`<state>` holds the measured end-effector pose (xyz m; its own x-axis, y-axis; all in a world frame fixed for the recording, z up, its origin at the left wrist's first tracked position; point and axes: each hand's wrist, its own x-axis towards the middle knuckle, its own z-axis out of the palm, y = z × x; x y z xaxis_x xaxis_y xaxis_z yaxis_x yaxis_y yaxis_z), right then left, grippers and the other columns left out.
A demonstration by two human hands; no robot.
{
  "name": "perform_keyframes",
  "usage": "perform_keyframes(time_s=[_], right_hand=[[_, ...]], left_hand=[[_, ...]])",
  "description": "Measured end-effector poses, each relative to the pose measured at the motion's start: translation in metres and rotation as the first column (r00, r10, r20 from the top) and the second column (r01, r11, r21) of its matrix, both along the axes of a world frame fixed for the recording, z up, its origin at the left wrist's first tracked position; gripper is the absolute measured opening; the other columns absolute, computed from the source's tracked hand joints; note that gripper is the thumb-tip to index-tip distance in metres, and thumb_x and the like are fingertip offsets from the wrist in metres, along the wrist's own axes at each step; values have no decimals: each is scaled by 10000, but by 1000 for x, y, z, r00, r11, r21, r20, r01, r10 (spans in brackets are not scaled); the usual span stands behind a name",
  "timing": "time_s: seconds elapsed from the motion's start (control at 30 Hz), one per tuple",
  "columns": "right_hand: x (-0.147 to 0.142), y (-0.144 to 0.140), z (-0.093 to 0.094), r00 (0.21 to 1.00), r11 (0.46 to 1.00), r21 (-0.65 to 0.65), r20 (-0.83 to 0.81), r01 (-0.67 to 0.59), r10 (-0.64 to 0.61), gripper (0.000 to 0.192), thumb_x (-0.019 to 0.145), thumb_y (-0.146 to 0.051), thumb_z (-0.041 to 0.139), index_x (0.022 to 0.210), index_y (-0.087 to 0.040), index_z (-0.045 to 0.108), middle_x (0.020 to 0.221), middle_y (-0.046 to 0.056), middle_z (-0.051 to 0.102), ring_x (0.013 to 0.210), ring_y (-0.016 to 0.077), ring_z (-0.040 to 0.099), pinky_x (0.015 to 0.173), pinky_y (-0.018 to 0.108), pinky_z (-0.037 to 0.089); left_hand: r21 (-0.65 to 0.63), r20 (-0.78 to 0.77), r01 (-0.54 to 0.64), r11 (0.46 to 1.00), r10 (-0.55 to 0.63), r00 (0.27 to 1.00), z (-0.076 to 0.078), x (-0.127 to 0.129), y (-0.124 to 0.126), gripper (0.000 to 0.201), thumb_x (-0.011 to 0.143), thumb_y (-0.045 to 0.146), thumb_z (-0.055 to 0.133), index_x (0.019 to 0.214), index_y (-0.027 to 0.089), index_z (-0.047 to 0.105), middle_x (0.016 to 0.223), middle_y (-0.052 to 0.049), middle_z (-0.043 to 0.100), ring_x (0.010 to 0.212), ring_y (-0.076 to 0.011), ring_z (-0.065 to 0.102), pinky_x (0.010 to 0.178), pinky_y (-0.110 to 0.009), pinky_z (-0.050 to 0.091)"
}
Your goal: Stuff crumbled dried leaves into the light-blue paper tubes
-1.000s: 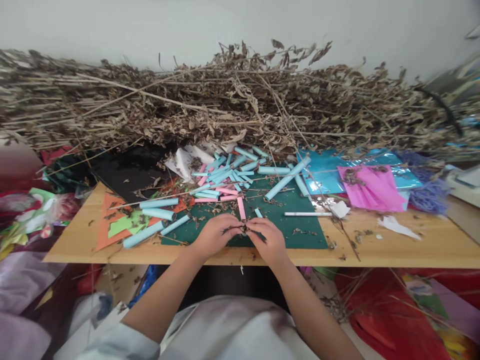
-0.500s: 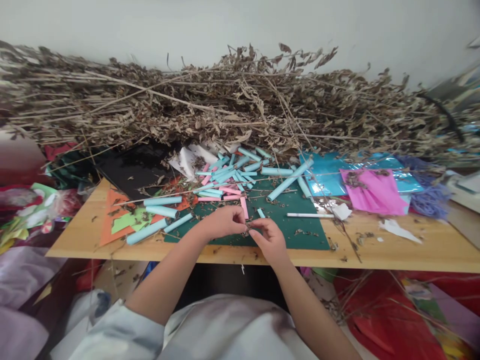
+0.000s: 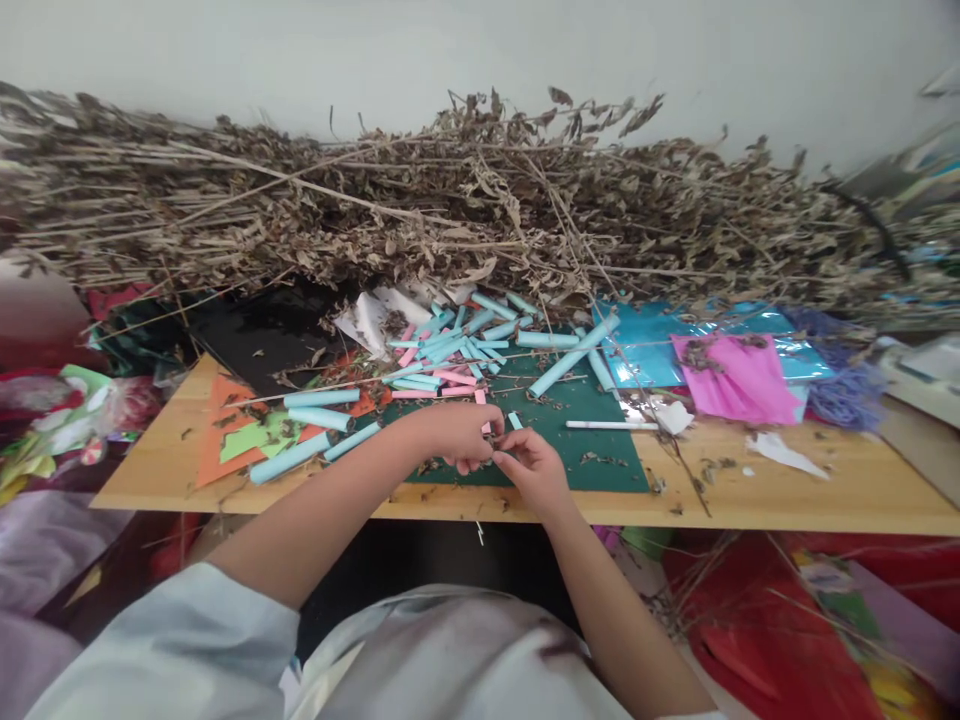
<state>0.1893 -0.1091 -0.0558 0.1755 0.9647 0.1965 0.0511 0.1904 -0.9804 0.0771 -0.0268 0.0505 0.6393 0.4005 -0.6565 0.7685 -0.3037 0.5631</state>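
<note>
My left hand [image 3: 463, 437] and my right hand [image 3: 536, 470] meet above the front part of a dark green mat [image 3: 600, 440]. Both have their fingertips pinched close together, with what looks like dry leaf crumbs between them; the exact piece is too small to make out. Just behind the fingers lie a small pink paper tube [image 3: 481, 398] and a short blue tube [image 3: 514, 421]. A heap of blue and pink rolled paper tubes [image 3: 442, 348] spreads further back on the mat. Leaf bits are scattered over the mat.
Dried leafy stalks [image 3: 360, 210] are piled along the wall behind. On the right lie a white stick [image 3: 611, 426], pink paper [image 3: 739, 380], a shiny blue sheet [image 3: 645, 350] and purple yarn [image 3: 847, 385]. Orange paper [image 3: 214, 440] and larger blue tubes [image 3: 291, 458] are at the left.
My left hand has turned over more, its fingers curling down beside the right fingertips. My left forearm swings outward to the left. The whole view has shifted slightly.
</note>
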Motion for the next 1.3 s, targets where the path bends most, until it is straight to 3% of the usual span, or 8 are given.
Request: perform_keyframes(time_s=[0.23,0.43,0.67,0.77,0.87,1.03,1.17,1.3], right_hand=[[-1,-2,-1,999,1000,-21,42,23,-23,39,666,-215,564,672,-193,534,688,7,562,688,136,536,649,267,422],[0,-1,-3,996,1000,-2,85,-1,2,165,707,-227,520,869,-200,536,840,45,593,769,152,566,689,292,448],[3,-4,5,965,998,68,260,-2,-16,137,692,-204,542,824,-217,576,828,39,588,796,166,537,719,310,429],[3,-4,8,947,995,95,319,10,-40,125,710,-198,519,823,-214,568,824,45,577,783,166,529,698,312,433],[3,-3,10,928,992,127,369,7,-54,117,712,-181,511,813,-212,562,811,45,576,773,166,524,701,320,427],[5,-4,13,903,984,177,426,-29,-50,106,721,-161,492,782,-208,565,797,48,581,785,164,518,722,323,414],[8,-4,19,887,980,182,461,-78,-15,110,718,-157,483,752,-210,574,783,48,581,785,168,504,730,336,396],[10,-2,30,879,981,129,472,-145,68,111,693,-142,483,710,-212,568,790,42,573,791,168,491,745,342,378]], left_hand=[[-69,-41,-73,995,70,997,-2,5,-3,251,632,202,429,882,208,419,583,-3,591,478,-139,577,394,-203,429],[-40,49,-221,974,223,974,-17,4,-10,216,617,166,422,830,193,436,420,31,514,442,-146,562,398,-216,434],[-206,158,-308,929,342,926,-17,-10,-13,226,656,178,429,880,206,422,580,9,588,507,-114,575,472,-214,442],[-313,237,-281,907,362,902,-16,-21,-12,250,669,187,453,916,202,421,699,-12,606,582,-111,583,524,-223,442],[-368,366,-229,901,367,855,-26,-32,-12,314,643,156,511,943,189,425,770,-15,599,660,-105,572,601,-241,442],[-201,575,-330,922,384,723,-53,-46,-23,188,637,164,556,814,150,492,767,-12,575,717,-100,541,679,-236,426],[-38,650,-419,907,341,679,-66,-46,-32,103,684,198,519,776,155,536,758,-11,579,693,-102,539,658,-224,428],[112,688,-463,879,268,675,-69,-41,-35,103,685,247,536,729,158,561,722,-14,587,678,-111,528,654,-224,419]])
